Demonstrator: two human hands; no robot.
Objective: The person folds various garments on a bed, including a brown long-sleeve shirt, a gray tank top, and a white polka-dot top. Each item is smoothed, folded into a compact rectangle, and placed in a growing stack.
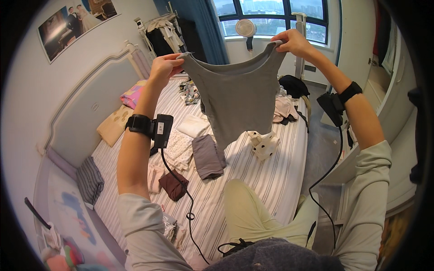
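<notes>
A grey sleeveless top (pixel 242 91) hangs stretched in the air between my two hands, above the bed. My left hand (pixel 168 66) pinches one shoulder strap, and my right hand (pixel 293 44) pinches the other. Below the top, a cream cloth item with dark spots (pixel 263 145) lies on the striped bedsheet (pixel 261 176). Folded grey-purple cloth (pixel 207 157) lies beside a folded spotted white garment (pixel 176 147) and white cloth (pixel 192 125). Nearer my left forearm are a dark maroon folded cloth (pixel 174 185) and a pale pink one (pixel 155 178).
A clothes pile (pixel 284 106) lies at the bed's far right edge. The padded headboard (pixel 91 101) stands left, with a yellowish folded cloth (pixel 115 125) and striped grey cloth (pixel 91 179) near it. An open wardrobe (pixel 386 78) is at right; black cables hang from both forearms.
</notes>
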